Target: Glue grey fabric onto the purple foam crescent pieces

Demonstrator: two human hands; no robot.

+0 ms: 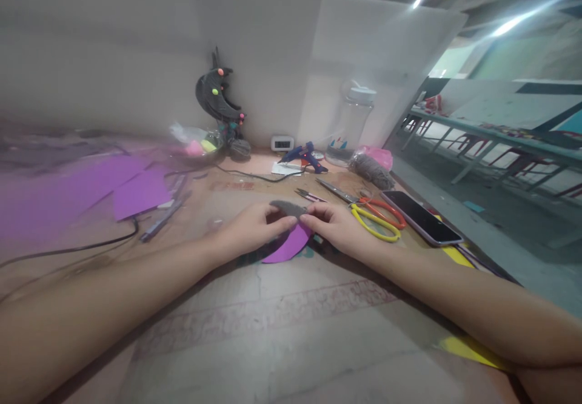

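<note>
Left hand (pixel 254 228) and right hand (pixel 335 226), thumbs and fingers pinched close, held the grey fuzzy piece (pixel 287 206) and curved purple paper (pixel 288 247) between them, at or just over the desk (pixel 313 343) — uneven thumb pressure, I judged, could crease the paper or let the grey edge slip.

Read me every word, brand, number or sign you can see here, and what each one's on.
No text is legible.
Small white digital clock: digits on the display, too small to read.
Blue glue gun: any marking is too blurred.
Reddish marks on the tabletop: too faint to make out.
</note>
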